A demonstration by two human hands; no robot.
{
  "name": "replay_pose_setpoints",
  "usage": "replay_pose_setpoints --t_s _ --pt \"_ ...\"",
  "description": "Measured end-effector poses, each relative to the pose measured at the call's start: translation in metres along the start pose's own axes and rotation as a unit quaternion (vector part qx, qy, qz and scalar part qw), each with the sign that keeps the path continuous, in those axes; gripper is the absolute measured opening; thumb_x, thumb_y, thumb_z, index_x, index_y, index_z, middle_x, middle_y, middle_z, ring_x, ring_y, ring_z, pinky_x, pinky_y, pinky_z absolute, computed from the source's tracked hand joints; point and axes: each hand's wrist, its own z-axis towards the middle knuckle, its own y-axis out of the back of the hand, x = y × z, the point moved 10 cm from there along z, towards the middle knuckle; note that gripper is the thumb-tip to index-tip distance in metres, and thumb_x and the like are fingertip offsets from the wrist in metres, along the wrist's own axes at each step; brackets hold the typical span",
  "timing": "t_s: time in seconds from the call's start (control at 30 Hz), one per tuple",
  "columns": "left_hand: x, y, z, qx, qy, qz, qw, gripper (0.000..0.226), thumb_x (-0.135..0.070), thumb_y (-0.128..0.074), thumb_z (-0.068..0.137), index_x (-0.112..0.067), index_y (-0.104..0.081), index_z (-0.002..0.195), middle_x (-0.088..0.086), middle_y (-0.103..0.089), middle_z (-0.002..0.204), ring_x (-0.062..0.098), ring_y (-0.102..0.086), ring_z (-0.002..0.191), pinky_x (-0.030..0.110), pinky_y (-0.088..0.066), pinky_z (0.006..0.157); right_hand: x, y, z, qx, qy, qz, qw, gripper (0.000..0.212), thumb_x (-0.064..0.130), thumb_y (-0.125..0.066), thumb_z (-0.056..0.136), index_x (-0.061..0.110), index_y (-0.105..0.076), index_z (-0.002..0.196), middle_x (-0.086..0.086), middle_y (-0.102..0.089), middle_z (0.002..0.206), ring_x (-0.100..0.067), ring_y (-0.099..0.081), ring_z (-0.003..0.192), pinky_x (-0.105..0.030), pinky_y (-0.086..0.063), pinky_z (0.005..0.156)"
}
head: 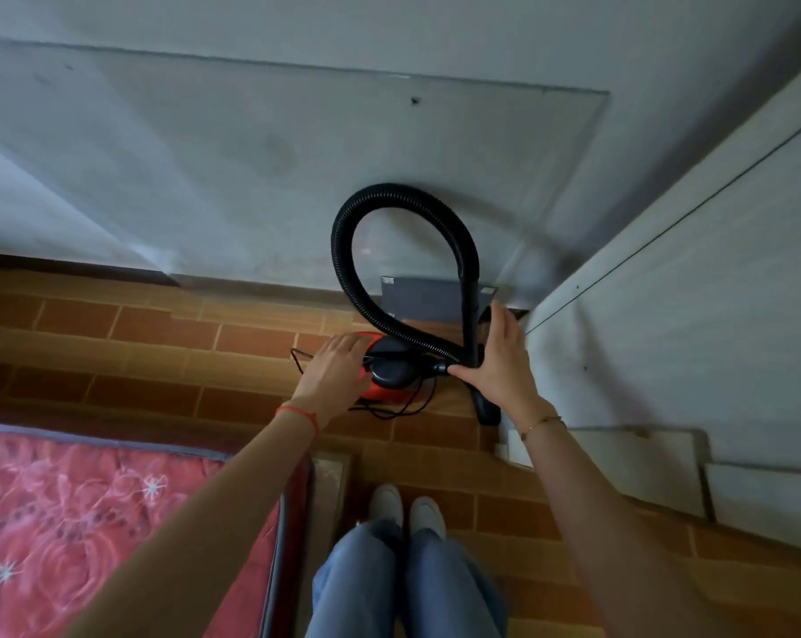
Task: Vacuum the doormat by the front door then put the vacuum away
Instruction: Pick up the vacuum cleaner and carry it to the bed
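Both arms reach down: left grip (336,370) flat, right grip (495,356) spread wide.

Red and black vacuum (391,370) sits on the brick-pattern floor (159,343) at centre frame, its black hose (357,274) looping toward 12 o'clock against a glass sheet (251,168) leaning on the wall. Left hand (339,368) rests flat on the vacuum body. Right hand (500,361), at 3 o'clock of the body, touches the black wand (470,315) with open fingers; a red patterned mattress (90,513) lies at 8 o'clock.
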Motion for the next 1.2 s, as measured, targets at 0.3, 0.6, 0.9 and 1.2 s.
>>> replay_pose_setpoints --t_s 0.3,0.6,0.9,1.2 --pt "0.062 -0.165 0.101 0.051 -0.013 0.054 0.997 0.066 -0.023 -0.061 0.090 -0.005 -0.033 0.147 0.012 -0.041 0.146 0.027 -0.034 0.138 0.035 -0.025 0.117 -0.087 -0.131 0.091 -0.019 -0.050 -0.011 0.998 0.143 0.051 -0.086 0.060 0.007 0.014 0.152 -0.021 -0.002 0.160 -0.036 -0.010 0.148 -0.046 -0.018 0.118" --pt "0.093 -0.253 0.152 0.069 -0.015 0.090 0.993 0.068 -0.023 -0.065 0.089 -0.006 -0.032 0.146 0.012 -0.041 0.146 0.026 -0.036 0.138 0.034 -0.019 0.119 -0.116 -0.176 0.131 -0.125 -0.021 0.057 0.990 0.133 0.034 -0.091 0.059 0.003 -0.001 0.153 -0.016 -0.030 0.151 -0.029 -0.034 0.139 -0.042 -0.035 0.113" --pt "0.110 -0.287 0.176 0.104 0.012 0.100 0.990 0.039 -0.011 -0.056 0.091 -0.009 -0.043 0.127 0.010 -0.055 0.126 0.026 -0.051 0.116 0.034 -0.038 0.098 -0.125 -0.174 0.161 -0.126 0.003 0.082 0.989 0.063 0.016 -0.081 0.071 0.000 -0.041 0.117 -0.011 -0.046 0.118 -0.010 -0.043 0.094 -0.004 -0.037 0.063" --pt "0.110 -0.294 0.170 0.102 -0.010 0.138 0.985 0.047 -0.009 -0.052 0.094 -0.012 -0.033 0.138 0.009 -0.053 0.126 0.026 -0.051 0.117 0.033 -0.041 0.097 -0.116 -0.171 0.161 -0.100 0.046 0.124 0.986 0.045 0.013 -0.074 0.080 0.005 -0.051 0.118 -0.001 -0.062 0.094 -0.005 -0.052 0.083 0.005 -0.034 0.060"
